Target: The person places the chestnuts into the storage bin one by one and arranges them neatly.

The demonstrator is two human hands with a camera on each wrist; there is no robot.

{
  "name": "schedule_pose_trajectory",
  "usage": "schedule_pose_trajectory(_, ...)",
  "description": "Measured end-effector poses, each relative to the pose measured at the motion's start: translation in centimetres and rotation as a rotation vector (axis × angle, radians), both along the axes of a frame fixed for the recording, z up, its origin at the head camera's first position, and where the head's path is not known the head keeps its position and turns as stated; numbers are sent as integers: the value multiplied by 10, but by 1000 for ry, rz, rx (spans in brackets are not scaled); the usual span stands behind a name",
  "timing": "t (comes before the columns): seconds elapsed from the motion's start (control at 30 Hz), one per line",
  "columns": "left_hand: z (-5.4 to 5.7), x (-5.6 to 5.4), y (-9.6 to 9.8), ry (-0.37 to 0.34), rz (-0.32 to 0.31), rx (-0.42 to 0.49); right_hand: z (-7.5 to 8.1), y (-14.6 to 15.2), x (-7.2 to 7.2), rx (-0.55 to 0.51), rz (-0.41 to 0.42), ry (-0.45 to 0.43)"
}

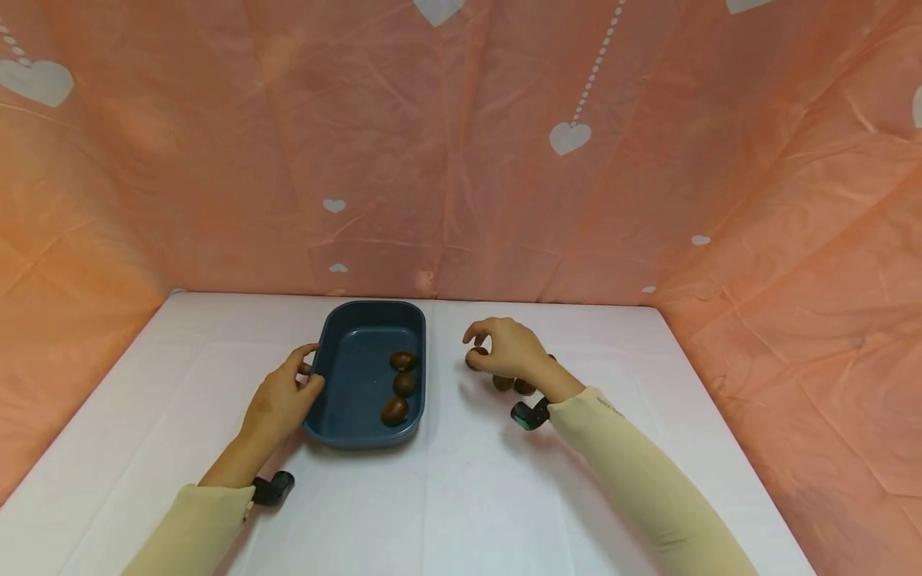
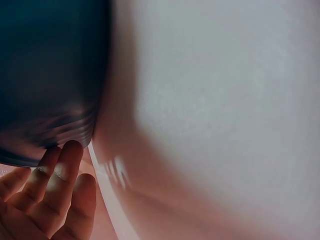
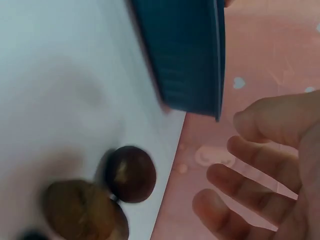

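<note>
A dark blue rectangular tray stands left of centre, with three glossy brown chestnuts along its right side. My left hand is at the tray's left side; in the left wrist view its extended fingertips touch the ribbed outer wall. To the right of the tray, my right hand hovers over a loose group of chestnuts. One chestnut shows partly behind its thumb. In the right wrist view the fingers are spread and hold nothing, apart from the chestnut on the table.
A white cloth covers the table. Orange sheeting with pale hearts rises at the back and both sides. Each wrist wears a black camera band, such as the one on the left wrist.
</note>
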State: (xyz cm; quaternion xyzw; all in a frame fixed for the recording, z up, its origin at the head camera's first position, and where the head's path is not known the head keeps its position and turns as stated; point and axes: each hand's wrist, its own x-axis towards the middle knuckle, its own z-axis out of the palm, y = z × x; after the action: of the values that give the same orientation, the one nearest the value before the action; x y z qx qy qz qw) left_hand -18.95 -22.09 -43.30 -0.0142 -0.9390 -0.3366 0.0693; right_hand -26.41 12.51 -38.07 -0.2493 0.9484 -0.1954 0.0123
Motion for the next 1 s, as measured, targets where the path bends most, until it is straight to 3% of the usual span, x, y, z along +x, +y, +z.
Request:
schedule_pose_trajectory(0.3,-1,-1,-1,-10,-1,13,-5,20,8,66,-56,-16)
schedule_pose_trajectory(0.7,1,-1,-2,-16,2,9,-12,35,18,171,-43,36)
schedule_pose_trajectory(1.0,-1,-1,-1,-21,1,13,-23,38,19,174,-47,40)
